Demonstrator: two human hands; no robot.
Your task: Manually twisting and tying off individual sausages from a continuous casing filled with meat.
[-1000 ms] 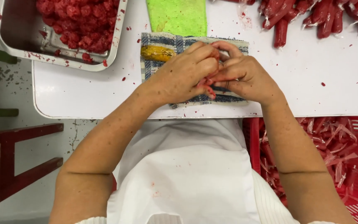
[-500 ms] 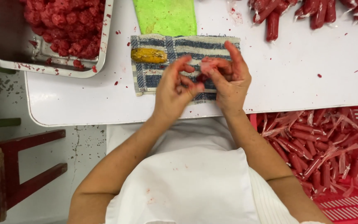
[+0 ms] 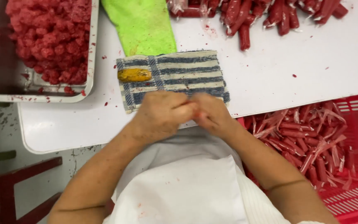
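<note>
Both bare forearms reach up from the lower corners of the view and converge at the near edge of the bench. The left hand (image 3: 162, 114) lies knuckles up, fingers curled inward toward the other hand, its wrist straight in line with the forearm. The right hand (image 3: 212, 114) meets it from the other side, also back upward, fingers bent and tucked in against the left fingertips. The two hands touch at the fingertips, forming one closed cluster; a small reddish bit shows between them, but what each grip pinches cannot be made out. A thin dark band circles each forearm near the elbow.
</note>
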